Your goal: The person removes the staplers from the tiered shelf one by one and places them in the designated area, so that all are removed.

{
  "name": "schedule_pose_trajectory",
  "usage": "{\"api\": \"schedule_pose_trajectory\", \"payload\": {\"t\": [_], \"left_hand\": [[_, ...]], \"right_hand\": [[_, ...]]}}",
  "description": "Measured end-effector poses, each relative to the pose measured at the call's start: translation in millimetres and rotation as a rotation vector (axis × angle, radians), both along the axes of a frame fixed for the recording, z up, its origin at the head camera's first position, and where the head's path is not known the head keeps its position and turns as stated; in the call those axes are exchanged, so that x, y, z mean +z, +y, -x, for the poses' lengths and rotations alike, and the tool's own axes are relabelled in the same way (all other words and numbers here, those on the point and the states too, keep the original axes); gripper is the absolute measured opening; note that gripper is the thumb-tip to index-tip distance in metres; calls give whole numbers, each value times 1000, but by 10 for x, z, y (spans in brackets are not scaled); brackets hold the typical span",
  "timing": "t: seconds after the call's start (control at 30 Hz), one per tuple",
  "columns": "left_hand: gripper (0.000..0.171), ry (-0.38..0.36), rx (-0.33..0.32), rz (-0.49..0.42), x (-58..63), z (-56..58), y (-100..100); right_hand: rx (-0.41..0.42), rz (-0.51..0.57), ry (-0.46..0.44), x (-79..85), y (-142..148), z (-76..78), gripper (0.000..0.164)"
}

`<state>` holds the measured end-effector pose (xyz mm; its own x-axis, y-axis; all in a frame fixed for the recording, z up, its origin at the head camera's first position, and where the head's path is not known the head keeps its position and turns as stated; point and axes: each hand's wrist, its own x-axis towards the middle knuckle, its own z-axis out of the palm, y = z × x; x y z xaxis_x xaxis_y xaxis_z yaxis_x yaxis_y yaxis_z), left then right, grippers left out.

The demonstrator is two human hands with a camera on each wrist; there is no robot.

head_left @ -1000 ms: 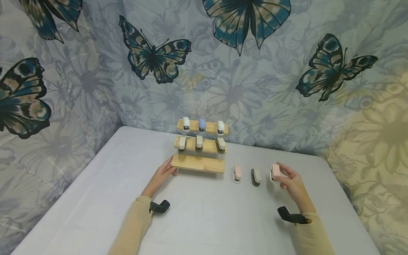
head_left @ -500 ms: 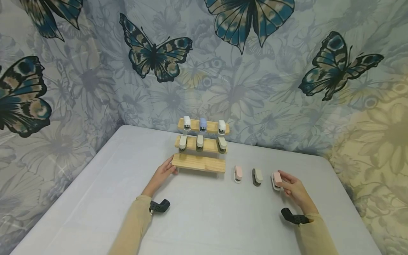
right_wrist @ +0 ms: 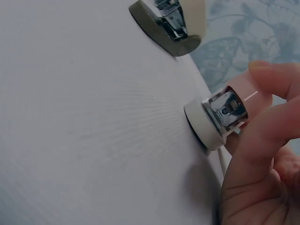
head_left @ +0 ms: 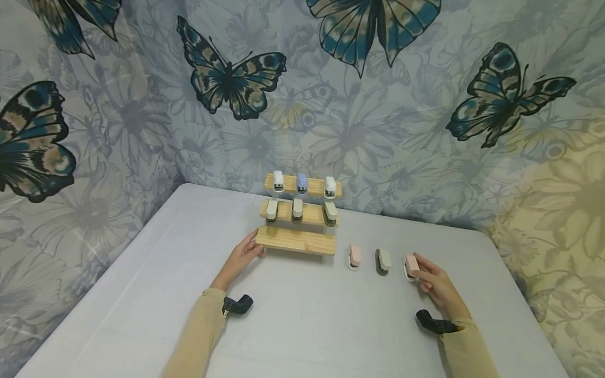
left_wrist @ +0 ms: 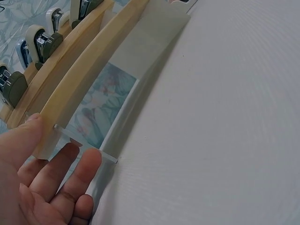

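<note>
With thumb and fingers, my right hand [head_left: 437,284] pinches a pink stapler [head_left: 410,264], whose white base appears to stand on the table in the right wrist view. My left hand [head_left: 239,261] holds the left end of the lowest board of a three-tier wooden display stand [head_left: 295,241]; in the left wrist view the thumb lies against the board end [left_wrist: 47,117] and the fingers are below it. A second pink stapler [head_left: 354,256] and a cream stapler with a dark base [head_left: 383,261] stand between the rack and my right hand.
Several staplers occupy the upper two tiers, among them a blue one [head_left: 301,182] and a cream one [head_left: 296,210]. The stand's clear supports [left_wrist: 86,143] rest on the white-covered table [head_left: 302,325]. A butterfly-patterned cloth wall [head_left: 227,152] closes off the back.
My right hand has lowered the pink stapler and brought it slightly towards me, down to the table. My left hand keeps its hold on the stand.
</note>
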<state>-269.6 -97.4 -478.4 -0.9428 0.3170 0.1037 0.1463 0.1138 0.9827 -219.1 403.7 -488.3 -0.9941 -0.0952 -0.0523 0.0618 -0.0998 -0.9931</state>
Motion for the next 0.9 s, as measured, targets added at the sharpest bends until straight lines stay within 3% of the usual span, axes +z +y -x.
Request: {"api": "schedule_pose_trajectory", "payload": {"t": [0.37,0.7,0.9], "left_hand": [[60,9,7,22,1,6,7],[60,19,7,28,9,6,16],[63,16,-3,16,-10,19,-1]], "right_hand": [[-6,-44,-26,14,-23,-11,66],[-26,5,-78,55,-57,-53,70],[-41,-121,-66,157,-116,-42,71]]}}
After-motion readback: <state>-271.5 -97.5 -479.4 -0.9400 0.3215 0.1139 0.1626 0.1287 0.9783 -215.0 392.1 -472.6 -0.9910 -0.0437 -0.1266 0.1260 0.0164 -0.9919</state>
